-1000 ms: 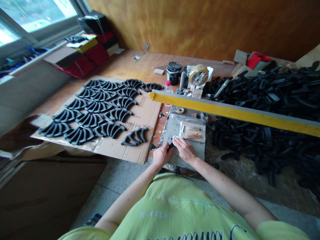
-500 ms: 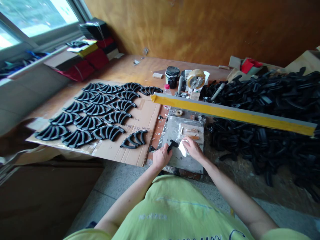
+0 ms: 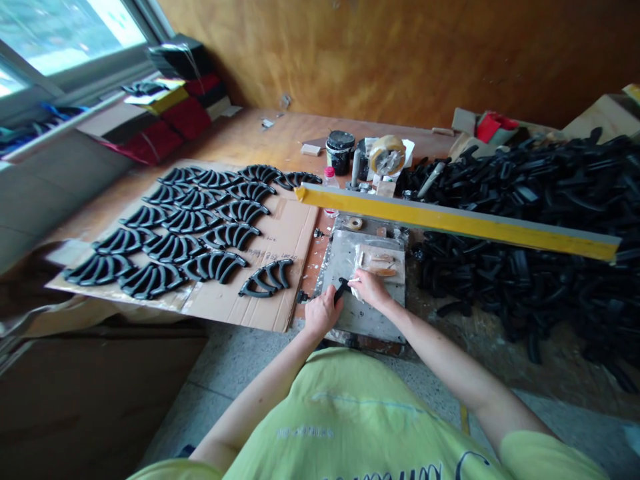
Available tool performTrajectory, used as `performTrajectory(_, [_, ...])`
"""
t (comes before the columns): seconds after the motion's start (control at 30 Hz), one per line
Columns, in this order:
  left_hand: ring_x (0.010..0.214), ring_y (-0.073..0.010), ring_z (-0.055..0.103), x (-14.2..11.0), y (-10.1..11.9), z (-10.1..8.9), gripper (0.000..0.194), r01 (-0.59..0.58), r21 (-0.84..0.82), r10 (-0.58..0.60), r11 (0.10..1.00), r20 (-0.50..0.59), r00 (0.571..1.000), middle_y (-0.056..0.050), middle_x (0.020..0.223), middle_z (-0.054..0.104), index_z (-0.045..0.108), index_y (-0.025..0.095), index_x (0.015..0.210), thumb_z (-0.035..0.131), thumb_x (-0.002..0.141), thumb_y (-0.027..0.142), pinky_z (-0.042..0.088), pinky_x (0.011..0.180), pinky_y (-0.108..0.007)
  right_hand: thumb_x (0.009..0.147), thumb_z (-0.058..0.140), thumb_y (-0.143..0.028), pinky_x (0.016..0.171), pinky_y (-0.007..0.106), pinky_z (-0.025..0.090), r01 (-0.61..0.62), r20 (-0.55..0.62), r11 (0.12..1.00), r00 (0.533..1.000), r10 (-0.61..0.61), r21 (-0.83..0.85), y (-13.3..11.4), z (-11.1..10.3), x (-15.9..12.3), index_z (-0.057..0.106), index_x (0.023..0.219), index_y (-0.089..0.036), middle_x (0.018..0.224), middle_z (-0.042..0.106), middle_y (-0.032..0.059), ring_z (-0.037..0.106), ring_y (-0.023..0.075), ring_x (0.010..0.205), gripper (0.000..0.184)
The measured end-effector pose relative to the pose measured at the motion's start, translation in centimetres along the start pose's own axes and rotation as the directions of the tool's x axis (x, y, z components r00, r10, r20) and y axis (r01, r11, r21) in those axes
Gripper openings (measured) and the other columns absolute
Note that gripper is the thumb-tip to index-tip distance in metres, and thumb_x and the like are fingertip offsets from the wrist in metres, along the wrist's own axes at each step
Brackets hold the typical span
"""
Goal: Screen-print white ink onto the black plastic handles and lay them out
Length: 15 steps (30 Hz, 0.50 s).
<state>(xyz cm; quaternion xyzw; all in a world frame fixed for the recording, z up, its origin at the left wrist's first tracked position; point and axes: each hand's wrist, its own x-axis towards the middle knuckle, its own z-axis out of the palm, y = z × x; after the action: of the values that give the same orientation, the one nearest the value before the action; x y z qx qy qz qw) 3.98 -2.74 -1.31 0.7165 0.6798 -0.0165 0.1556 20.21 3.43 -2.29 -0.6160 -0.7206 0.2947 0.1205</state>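
"Presently, which step is in hand?"

"Wiping, to judge by the pose. The left hand (image 3: 320, 312) presents a small black part (image 3: 343, 287) over the grey board (image 3: 370, 322); the right hand (image 3: 369, 287) holds a white wipe (image 3: 354, 291) at its far end."

"How are the two grips set?"

"The left is curled closed about the part's near end, leaving the far end projecting. The right pinches the wipe, with no gap apparent. Whether wipe and part touch cannot be told."

"What does the next move call for?"

"Probably a firm left hold, with light strokes over the exposed end, lest the part twist in the grasp."

"What lies to either side?"

"At left, fan-shaped black assemblies (image 3: 173, 247) in rows upon a cardboard sheet (image 3: 300, 230); at right, a heap of black pieces (image 3: 525, 180)."

"Is any writing legible?"

"None with certainty. Handwriting (image 3: 286, 257) on the cardboard is too small to read. The yellow-green shirt (image 3: 360, 400) bears large dark script (image 3: 420, 470), cut by the lower edge, and a blurred line of print (image 3: 305, 433). The dark pot (image 3: 340, 155) and red-capped bottle (image 3: 330, 177) show no readable brand."
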Motion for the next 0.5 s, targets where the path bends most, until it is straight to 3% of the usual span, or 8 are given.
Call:
performTrajectory(0.17, [0.08, -0.0209, 0.07, 0.1, -0.2, 0.5, 0.031, -0.003, 0.004, 0.003, 1.0, -0.003, 1.0, -0.007, 0.09, 0.073, 0.054, 0.021, 0.107, 0.039, 0.092, 0.043, 0.045, 0.063, -0.025, 0.074, 0.066, -0.023, 0.057, 0.022, 0.033, -0.006, 0.093, 1.0, 0.996, 0.004, 0.022, 3.5, -1.5, -3.2, 0.062, 0.07, -0.018, 0.065, 0.064, 0.001, 0.058, 0.016, 0.066, 0.007])
performTrajectory(0.27, [0.08, -0.0206, 0.07, 0.2, -0.3, 0.6, 0.029, -0.008, 0.009, 0.008, 1.0, -0.007, 1.0, -0.006, 0.091, 0.073, 0.053, 0.022, 0.107, 0.04, 0.092, 0.043, 0.044, 0.062, -0.025, 0.072, 0.065, -0.027, 0.052, 0.022, 0.031, -0.081, 0.084, 0.98, 0.994, 0.066, 0.183, 5.0, -3.0, -4.5, 0.058, 0.067, -0.018, 0.06, 0.06, -0.0015, 0.055, 0.0139, 0.058, 0.012])
performTrajectory(0.43, [0.077, -0.0205, 0.07, 0.0, -0.2, 0.5, 0.028, -0.01, 0.013, 0.01, 1.0, -0.017, 1.0, -0.007, 0.089, 0.073, 0.053, 0.022, 0.106, 0.038, 0.093, 0.042, 0.041, 0.058, -0.024, 0.072, 0.063, -0.037, 0.04, 0.021, 0.032, -0.259, 0.113, 0.795, 0.965, 0.236, 0.549, 8.3, -7.1, -4.7, 0.056, 0.074, -0.018, 0.056, 0.056, -0.0037, 0.051, 0.0125, 0.046, 0.02])
performTrajectory(0.5, [0.076, -0.0205, 0.07, 0.0, -0.2, 0.6, 0.028, -0.008, 0.016, 0.009, 1.0, -0.026, 1.0, -0.006, 0.088, 0.073, 0.052, 0.022, 0.105, 0.037, 0.094, 0.043, 0.039, 0.055, -0.023, 0.074, 0.06, -0.037, 0.039, 0.023, 0.036, -0.25, 0.023, 0.729, 0.952, 0.306, 0.637, 10.7, -9.4, -3.8, 0.057, 0.079, -0.019, 0.057, 0.057, -0.0027, 0.052, 0.0137, 0.046, 0.02])
